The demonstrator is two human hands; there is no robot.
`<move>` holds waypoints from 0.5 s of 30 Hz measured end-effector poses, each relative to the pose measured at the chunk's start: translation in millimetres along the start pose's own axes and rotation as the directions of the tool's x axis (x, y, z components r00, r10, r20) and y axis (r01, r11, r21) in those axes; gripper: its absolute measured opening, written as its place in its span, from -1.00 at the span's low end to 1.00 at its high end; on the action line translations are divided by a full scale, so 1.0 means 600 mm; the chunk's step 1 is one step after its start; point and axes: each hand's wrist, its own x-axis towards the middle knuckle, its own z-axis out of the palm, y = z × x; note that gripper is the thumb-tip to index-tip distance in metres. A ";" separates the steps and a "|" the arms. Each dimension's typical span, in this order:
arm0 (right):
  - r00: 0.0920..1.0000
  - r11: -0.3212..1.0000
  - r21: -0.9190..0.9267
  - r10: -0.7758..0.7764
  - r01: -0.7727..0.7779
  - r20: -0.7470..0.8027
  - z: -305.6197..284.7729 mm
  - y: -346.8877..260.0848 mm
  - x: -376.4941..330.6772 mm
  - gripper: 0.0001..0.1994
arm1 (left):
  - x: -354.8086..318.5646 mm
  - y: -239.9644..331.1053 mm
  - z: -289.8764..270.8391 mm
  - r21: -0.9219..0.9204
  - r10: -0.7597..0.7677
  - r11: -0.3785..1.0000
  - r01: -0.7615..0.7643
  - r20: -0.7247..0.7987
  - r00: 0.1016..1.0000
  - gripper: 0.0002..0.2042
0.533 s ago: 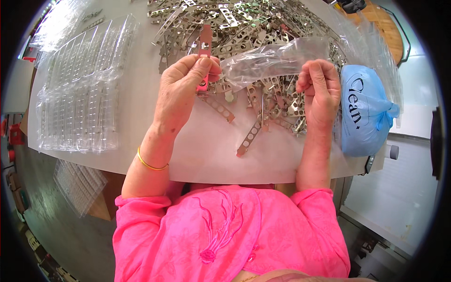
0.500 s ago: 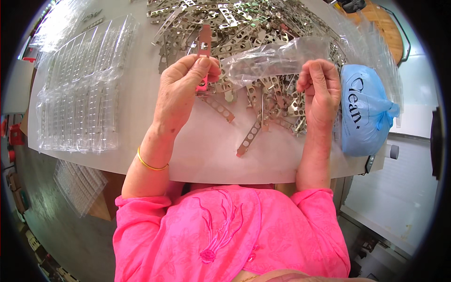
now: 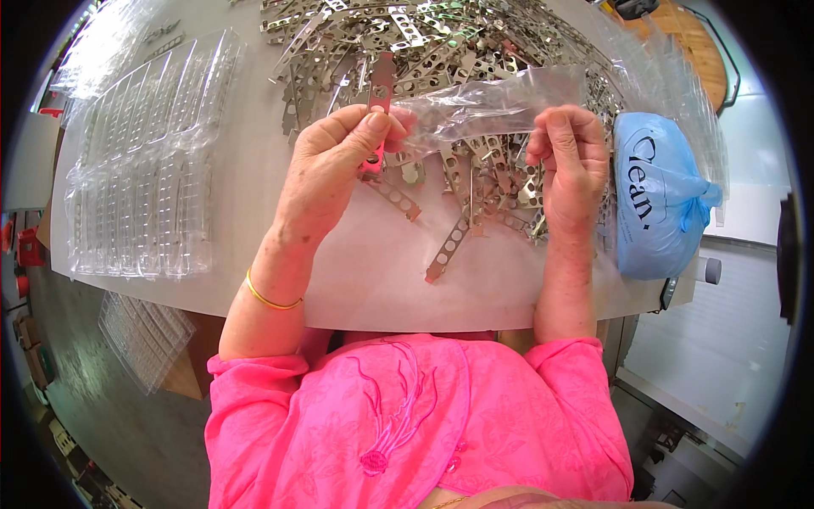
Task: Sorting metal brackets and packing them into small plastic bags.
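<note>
My left hand [image 3: 335, 157] pinches a flat metal bracket [image 3: 381, 82] with round holes, upright between thumb and fingers. Its lower end shows below the fingers with a pinkish sheen. A clear plastic bag [image 3: 483, 109] stretches between my two hands, its left end by my left fingertips; whether they grip it too I cannot tell. At the bag's other end my right hand [image 3: 572, 161] is closed, thumb against curled fingers, on the bag's edge. Beneath the hands spreads a large heap of similar metal brackets [image 3: 407, 34]. One loose bracket [image 3: 448, 250] lies nearest me.
Clear plastic compartment trays [image 3: 140, 212] lie on the white table [image 3: 373, 297] at left. A tied blue plastic bag [image 3: 657, 199] sits at the right edge, with more clear plastic [image 3: 678, 93] behind it. Beyond that is a round wooden stool [image 3: 695, 51].
My left hand has shifted slightly right with the bracket, and the clear bag's left end now meets its fingertips. My right hand has moved a little left.
</note>
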 end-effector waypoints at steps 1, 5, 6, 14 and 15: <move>1.000 1.000 -0.002 -0.003 0.003 0.021 0.001 0.000 -0.001 -0.90 | 0.000 0.000 0.001 -0.034 0.031 0.999 -0.031 0.002 1.000 -0.73; 0.999 1.000 -0.005 0.004 -0.004 0.047 0.003 -0.001 -0.005 -0.91 | 0.004 0.004 -0.003 -0.086 0.016 0.996 -0.010 0.065 0.998 -0.73; 0.999 1.000 -0.004 0.005 -0.004 0.048 0.003 -0.001 -0.005 -0.91 | 0.004 0.002 -0.003 -0.085 0.016 0.996 -0.010 0.064 0.998 -0.73; 0.990 0.983 0.124 0.128 -0.133 0.053 0.007 -0.003 -0.006 -0.82 | 0.003 -0.004 0.005 -0.305 0.139 0.948 -0.089 0.148 0.979 -0.76; 0.991 0.984 0.123 0.127 -0.133 0.050 0.016 -0.006 -0.010 -0.82 | 0.003 -0.007 0.003 -0.306 0.139 0.948 -0.087 0.151 0.979 -0.76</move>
